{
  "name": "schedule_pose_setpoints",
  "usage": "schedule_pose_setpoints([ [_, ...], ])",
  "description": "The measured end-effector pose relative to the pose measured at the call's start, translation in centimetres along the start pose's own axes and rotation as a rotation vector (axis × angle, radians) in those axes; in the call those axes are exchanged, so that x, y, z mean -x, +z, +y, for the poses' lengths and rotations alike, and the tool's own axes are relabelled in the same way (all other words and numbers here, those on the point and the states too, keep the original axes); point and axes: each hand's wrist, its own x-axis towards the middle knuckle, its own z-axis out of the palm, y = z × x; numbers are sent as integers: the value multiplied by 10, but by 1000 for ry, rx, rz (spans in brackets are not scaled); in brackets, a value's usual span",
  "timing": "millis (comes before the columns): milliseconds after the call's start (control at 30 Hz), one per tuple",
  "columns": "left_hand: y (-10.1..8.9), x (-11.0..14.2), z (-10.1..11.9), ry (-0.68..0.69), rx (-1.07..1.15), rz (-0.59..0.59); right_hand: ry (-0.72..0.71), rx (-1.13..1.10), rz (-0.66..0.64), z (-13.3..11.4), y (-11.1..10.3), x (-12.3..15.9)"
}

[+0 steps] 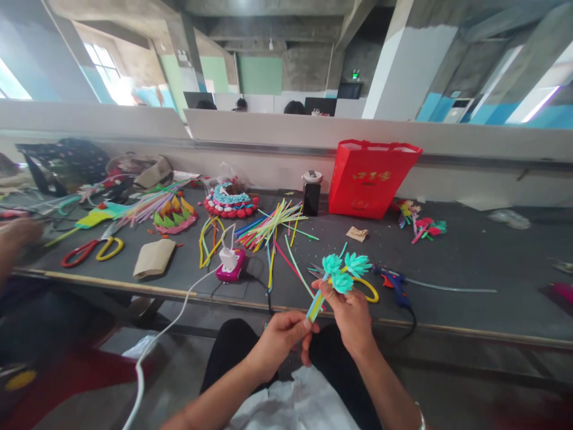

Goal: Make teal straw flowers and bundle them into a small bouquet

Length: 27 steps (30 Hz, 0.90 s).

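The long dark table (470, 257) stretches across in front of us, and a pale partition (277, 128) runs along its far side. Near that partition we have a red bag (364, 191) standing upright. A loose pile of coloured fuzzy sticks (277, 222) lies to the left of the bag and nearer to us. At the left edge we see another person's hand (20, 233), blurred, and we cannot tell what its fingers are doing. Our left hand (286, 334) pinches the lower end of the stems of a teal flower bunch (342, 282); our right hand (351, 313) grips the same stems higher up, just below the three blooms. We hold the bunch tilted at the table's near edge, blooms uppermost. To its right a blue glue gun (394, 285) lies on the table, and yellow-handled scissors (373, 291) lie between the two, partly hidden by the flowers. Left of our hands sits a pink power socket (225, 275) bearing a white plug (228, 258), and beyond the blooms we see a small brown scrap (357, 233)
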Motion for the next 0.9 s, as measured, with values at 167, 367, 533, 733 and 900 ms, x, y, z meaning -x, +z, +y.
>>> schedule_pose_setpoints([
  [167,-16,14,-15,-77,-1,32,6,-2,27,6,-3,-1],
  [367,-41,26,-24,-144,-145,150,50,-54,159,17,-17,-13],
  [533,-48,24,-24,-83,-144,320,83,-91,171,21,-27,-18],
  [733,-34,14,-7,29,126,323,150,-163,189,17,-29,-16],
  [900,-27,9,1,93,283,210,176,-196,211,15,-33,-12],
])
